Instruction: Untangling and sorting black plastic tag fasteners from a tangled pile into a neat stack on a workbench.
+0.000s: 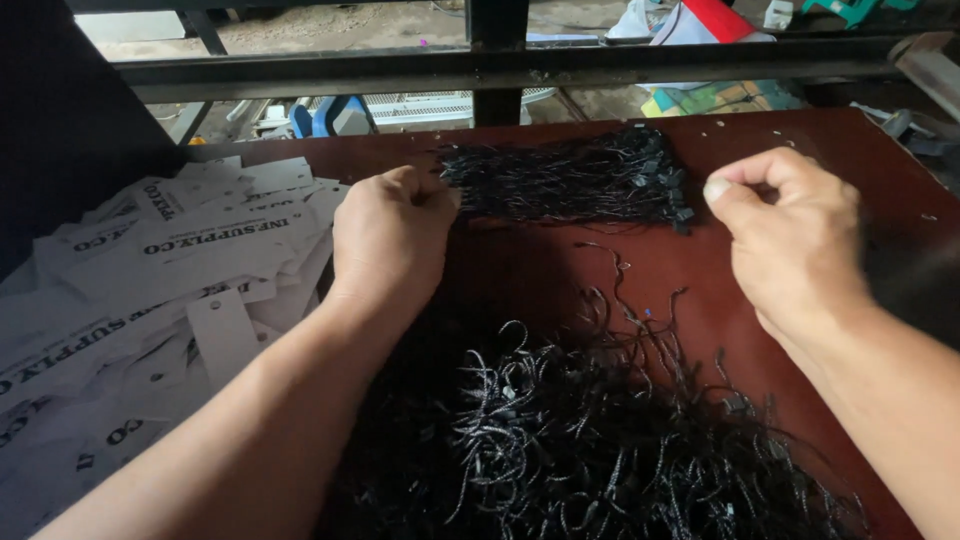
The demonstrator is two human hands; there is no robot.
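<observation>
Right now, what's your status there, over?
Left hand fisted at neat cord bundle. Right hand pinched shut, apart from it. Loose cord heap nearer me; paper tags at left.

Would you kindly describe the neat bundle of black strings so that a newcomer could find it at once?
Start at the reddish-brown table and look to its far edge, below the dark metal rail. The neat bundle of black strings lies between the left hand and right hand. Unlike the loose tangled heap of strings nearer the person, its strands lie straight, side by side.

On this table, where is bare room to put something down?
Bare table lies right of the neat cord bundle, and between that bundle and the loose cord heap. The paper tags crowd the left side.
</observation>
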